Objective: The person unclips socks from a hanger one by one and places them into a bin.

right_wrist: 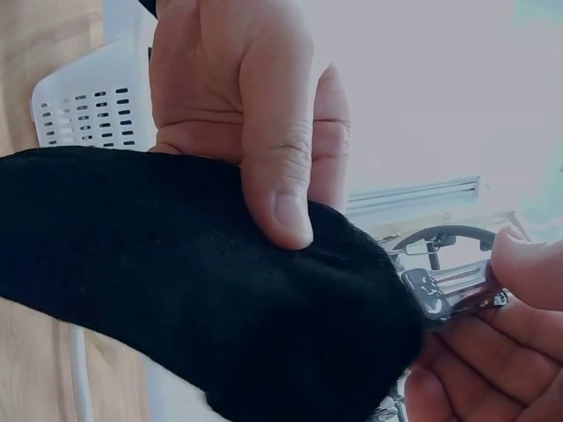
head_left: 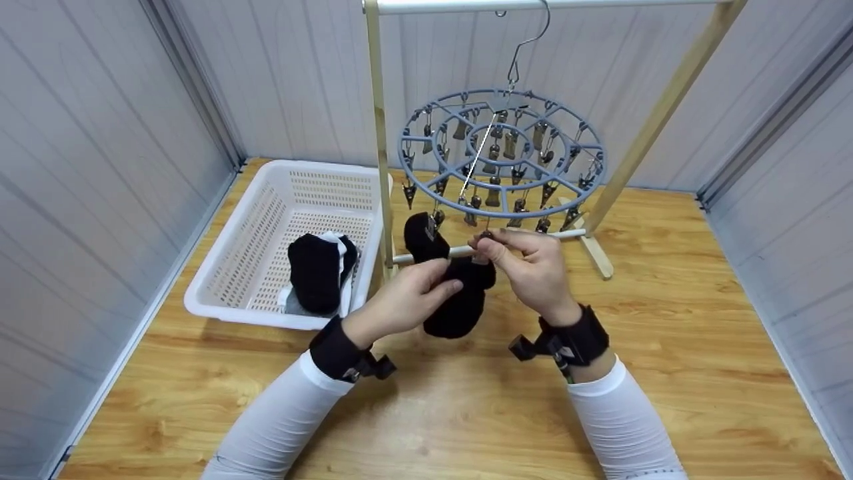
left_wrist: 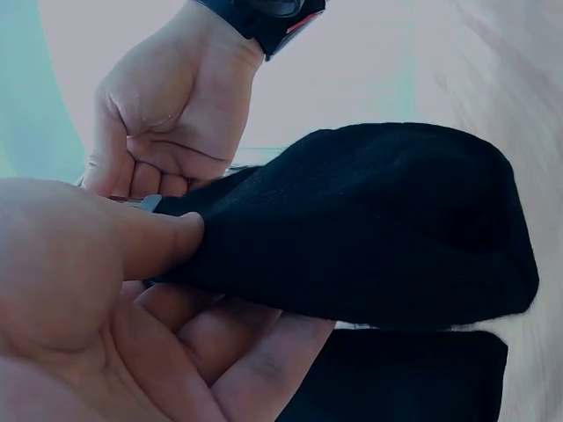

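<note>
My left hand [head_left: 410, 297] pinches a black sock [head_left: 456, 313] near its upper end, thumb on top and fingers beneath. The sock's loose part hangs below that hand. With thumb and fingertips my right hand [head_left: 533, 267] holds a metal clip [right_wrist: 440, 294], whose tip meets the sock's edge. That clip hangs from the front of a round blue-grey drying hanger [head_left: 503, 213]. Just left of it, another black sock [head_left: 423, 237] hangs from a neighbouring clip; part of a second dark sock [left_wrist: 396, 378] shows below the held one in the left wrist view.
A white slotted basket [head_left: 233, 267] stands at left with black [head_left: 316, 273], white and grey socks inside. The hanger's hook is on the white bar [head_left: 453, 7] of a wooden-legged rack [head_left: 666, 113]. Several clips dangle around the rings. Pale panels [head_left: 306, 80] wall in the wooden surface [head_left: 700, 320].
</note>
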A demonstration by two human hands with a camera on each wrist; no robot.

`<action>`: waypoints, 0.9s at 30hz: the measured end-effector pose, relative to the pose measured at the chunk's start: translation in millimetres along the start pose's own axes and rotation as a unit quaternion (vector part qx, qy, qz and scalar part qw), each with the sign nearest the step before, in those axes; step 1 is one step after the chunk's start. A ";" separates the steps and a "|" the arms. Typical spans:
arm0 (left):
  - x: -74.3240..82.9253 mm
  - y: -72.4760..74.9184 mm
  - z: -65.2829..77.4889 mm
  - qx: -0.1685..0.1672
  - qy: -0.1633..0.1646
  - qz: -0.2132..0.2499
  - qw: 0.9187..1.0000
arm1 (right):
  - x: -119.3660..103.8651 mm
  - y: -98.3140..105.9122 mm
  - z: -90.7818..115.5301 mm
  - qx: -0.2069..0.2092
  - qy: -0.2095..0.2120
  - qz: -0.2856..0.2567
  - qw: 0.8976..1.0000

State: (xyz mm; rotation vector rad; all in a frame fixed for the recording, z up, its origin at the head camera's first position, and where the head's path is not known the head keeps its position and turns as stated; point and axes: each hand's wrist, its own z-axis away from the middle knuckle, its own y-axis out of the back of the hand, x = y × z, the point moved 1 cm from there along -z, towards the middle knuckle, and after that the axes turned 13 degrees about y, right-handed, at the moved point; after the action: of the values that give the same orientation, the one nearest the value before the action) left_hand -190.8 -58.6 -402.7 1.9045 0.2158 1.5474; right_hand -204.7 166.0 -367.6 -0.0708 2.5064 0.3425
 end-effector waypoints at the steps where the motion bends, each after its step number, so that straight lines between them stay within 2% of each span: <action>1: -0.3 0.5 0.1 -0.002 0.000 -0.002 1.000 | -0.2 0.2 0.0 0.001 -0.002 -0.004 1.000; 6: -0.3 5.6 0.8 -0.011 0.006 -0.010 1.000 | -0.8 1.2 -0.9 0.007 -0.005 -0.008 1.000; 11: 0.6 13.1 1.5 -0.014 0.009 -0.009 1.000 | -1.2 3.1 -1.4 0.016 0.004 0.052 0.999; 17: 3.1 24.9 4.9 -0.009 0.006 -0.014 1.000 | -4.7 4.0 -0.6 0.026 -0.016 0.108 0.994; 22: 6.3 36.7 9.6 -0.011 0.010 0.002 1.000 | -7.3 4.8 -0.3 0.018 -0.016 0.135 0.990; 27: 9.0 50.7 16.0 -0.010 0.015 0.011 1.000 | -7.3 5.5 -0.9 -0.002 -0.012 0.140 0.990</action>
State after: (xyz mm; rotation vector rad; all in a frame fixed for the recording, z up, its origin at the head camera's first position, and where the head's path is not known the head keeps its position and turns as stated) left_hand -187.5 -98.9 -367.1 1.8744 0.1932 1.5886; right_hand -200.0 170.9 -361.4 0.2839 2.4928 0.4576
